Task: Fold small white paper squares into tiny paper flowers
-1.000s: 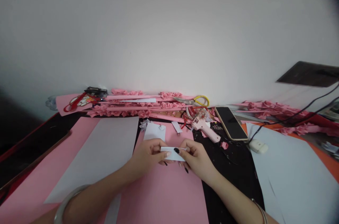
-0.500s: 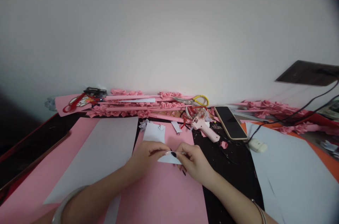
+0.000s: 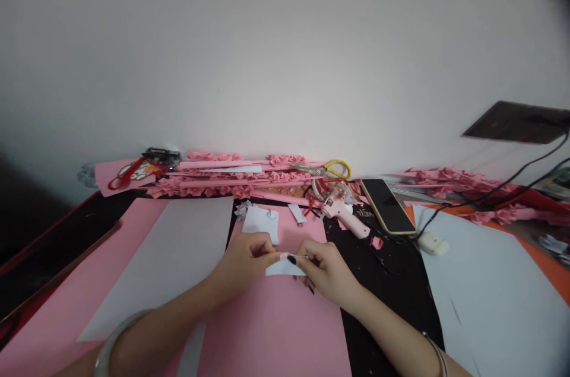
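A small piece of white paper (image 3: 285, 266) is pinched along its top edge between my two hands. My left hand (image 3: 247, 258) grips it at the left with thumb and forefinger. From the right, my right hand (image 3: 327, 273) pinches the same edge, its thumb close beside my left thumb. Both hands are just above a large pink paper sheet (image 3: 276, 329). Behind my left hand lies a stack of white paper squares (image 3: 258, 221), with a folded white paper star (image 3: 243, 209) at its left corner.
At the back are pink paper flower stems (image 3: 214, 181), scissors with yellow handles (image 3: 336, 169), a pink glue gun (image 3: 350, 221) and a phone (image 3: 388, 206). White sheets (image 3: 178, 246) lie left, another white sheet (image 3: 494, 282) right. Black cables (image 3: 503, 190) cross the right side.
My left fingers have shifted slightly along the top edge of the white paper. Both hands keep their pinch on it; everything else stays in place.
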The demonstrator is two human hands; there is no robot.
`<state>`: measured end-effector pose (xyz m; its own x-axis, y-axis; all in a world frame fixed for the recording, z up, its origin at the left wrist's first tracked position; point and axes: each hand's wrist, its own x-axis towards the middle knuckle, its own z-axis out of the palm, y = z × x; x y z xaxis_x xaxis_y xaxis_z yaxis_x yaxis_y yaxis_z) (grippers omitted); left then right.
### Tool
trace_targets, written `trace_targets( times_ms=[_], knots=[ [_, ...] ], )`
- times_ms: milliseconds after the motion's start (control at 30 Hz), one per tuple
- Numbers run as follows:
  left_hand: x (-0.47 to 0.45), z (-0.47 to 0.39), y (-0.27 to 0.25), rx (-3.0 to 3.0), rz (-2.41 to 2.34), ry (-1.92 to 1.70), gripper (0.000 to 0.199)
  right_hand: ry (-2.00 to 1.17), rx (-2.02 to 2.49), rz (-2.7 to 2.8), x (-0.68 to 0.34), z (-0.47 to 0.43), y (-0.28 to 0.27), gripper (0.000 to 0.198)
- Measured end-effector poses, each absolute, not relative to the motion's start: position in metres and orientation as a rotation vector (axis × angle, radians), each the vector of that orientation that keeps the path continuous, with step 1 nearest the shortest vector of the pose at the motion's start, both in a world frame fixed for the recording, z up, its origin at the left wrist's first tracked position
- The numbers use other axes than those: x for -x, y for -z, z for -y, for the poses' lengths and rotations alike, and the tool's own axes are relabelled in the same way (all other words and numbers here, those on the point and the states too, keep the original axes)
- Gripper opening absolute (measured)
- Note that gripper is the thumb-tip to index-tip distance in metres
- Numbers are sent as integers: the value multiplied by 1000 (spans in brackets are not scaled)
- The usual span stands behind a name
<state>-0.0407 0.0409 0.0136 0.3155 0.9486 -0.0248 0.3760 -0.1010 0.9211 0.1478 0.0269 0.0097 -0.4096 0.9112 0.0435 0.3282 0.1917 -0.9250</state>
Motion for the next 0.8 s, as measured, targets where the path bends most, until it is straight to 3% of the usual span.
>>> trace_targets(
  times_ms=[133,300,467,800],
  knots=[
    [42,-42,-12,-1595,-1172,-746,34,-1250,1174,1780,-148,-28,-12,26],
    [46,-47,-13,-1683,-1194,-814,16,-1449,1213,1530,-153,-35,-14,29],
    [47,-48,-13,-1975,-1017,-806,44,-1633,1212,1400,-157,-39,-12,30],
    [43,-46,-15,-1990,-928,-748,37,-1722,1061,1350,-158,-40,-9,32]
  ],
)
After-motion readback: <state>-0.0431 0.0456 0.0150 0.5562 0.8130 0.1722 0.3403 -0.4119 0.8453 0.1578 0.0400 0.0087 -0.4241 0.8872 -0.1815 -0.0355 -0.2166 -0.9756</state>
